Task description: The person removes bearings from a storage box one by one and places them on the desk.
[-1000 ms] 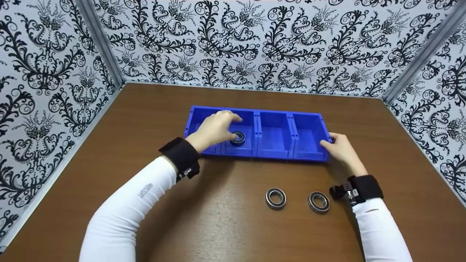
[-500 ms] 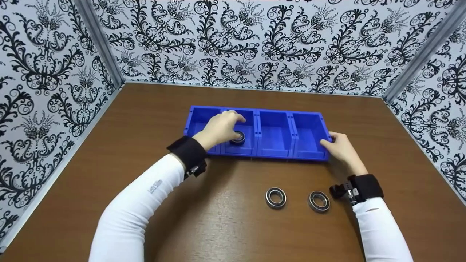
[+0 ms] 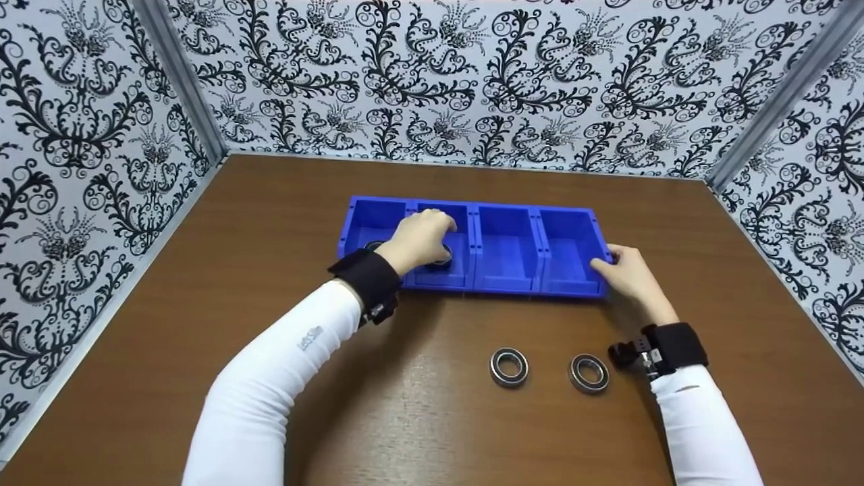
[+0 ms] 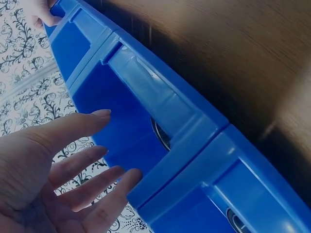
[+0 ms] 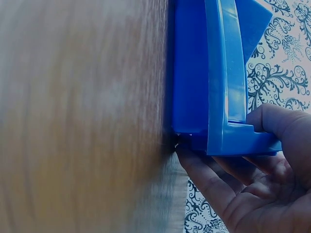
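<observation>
A long blue bin [image 3: 506, 287] with several compartments lies on the table. My left hand [image 3: 422, 237] reaches over its second compartment from the left, fingers loosely bent and apart, nothing between them in the left wrist view. Just beneath it a dark ball bearing [image 4: 160, 134] lies in that compartment, mostly hidden by the hand in the head view. Another bearing [image 3: 373, 244] shows in the leftmost compartment, partly behind the wrist. At the bin's right end, my right hand [image 3: 632, 278] grips the end wall, thumb over the rim and fingers outside and below.
Two more bearings, a left one [image 3: 496, 370] and a right one [image 3: 575, 375], lie flat on the brown table [image 3: 405, 432] in front of the bin. Patterned wall panels [image 3: 432, 88] stand behind the table and along both sides.
My left hand has moved a little right over the second compartment, covering more of its bearing. The bearing in the leftmost compartment has come into view. My right hand keeps its grip.
</observation>
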Motion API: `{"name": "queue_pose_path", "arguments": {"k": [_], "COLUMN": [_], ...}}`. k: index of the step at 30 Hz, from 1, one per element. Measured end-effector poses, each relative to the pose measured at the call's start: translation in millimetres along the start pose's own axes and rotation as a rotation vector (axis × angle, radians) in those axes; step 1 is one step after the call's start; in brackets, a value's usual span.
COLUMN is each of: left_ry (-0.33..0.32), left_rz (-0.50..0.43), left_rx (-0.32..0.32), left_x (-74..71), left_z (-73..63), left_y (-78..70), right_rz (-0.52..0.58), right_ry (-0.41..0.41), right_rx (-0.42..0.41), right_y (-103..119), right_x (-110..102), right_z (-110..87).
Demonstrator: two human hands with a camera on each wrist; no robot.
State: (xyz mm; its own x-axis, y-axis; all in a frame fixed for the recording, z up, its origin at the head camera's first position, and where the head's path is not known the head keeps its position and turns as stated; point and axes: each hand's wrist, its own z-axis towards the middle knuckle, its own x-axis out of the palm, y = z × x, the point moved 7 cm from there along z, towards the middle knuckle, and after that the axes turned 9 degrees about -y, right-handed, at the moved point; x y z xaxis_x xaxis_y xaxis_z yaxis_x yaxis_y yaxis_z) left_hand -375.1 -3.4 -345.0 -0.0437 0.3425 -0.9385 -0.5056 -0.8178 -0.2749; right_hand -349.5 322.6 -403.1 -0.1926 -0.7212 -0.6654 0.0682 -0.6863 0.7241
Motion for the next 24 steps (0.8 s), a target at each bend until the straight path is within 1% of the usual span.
{"name": "queue_pose_path", "arguments": {"k": [4, 8, 16, 21, 24], "left_ry": [0.007, 0.008, 0.011, 0.025, 0.019], "left_rz": [0.012, 0.036, 0.079, 0.138, 0.165], "left_rx": [0.005, 0.0, -0.057, -0.079, -0.091], "left_x": [4.3, 8.5, 14.3, 22.4, 26.0], "left_z": [1.9, 3.1, 5.3, 7.4, 8.0], "left_y": [-1.4, -2.6, -6.6, -6.8, -6.7], "right_rz": [-0.008, 0.008, 0.043, 0.022, 0.018], "right_ry": [0.003, 0.007, 0.02, 0.021, 0.022], "right_rx": [-0.007, 0.002, -0.006, -0.009, -0.003], "right_y": [1, -1, -2, -2, -2], "right_x": [0, 0, 1, 1, 1], "right_z": [0.3, 0.5, 0.6, 0.8, 1.1]}}
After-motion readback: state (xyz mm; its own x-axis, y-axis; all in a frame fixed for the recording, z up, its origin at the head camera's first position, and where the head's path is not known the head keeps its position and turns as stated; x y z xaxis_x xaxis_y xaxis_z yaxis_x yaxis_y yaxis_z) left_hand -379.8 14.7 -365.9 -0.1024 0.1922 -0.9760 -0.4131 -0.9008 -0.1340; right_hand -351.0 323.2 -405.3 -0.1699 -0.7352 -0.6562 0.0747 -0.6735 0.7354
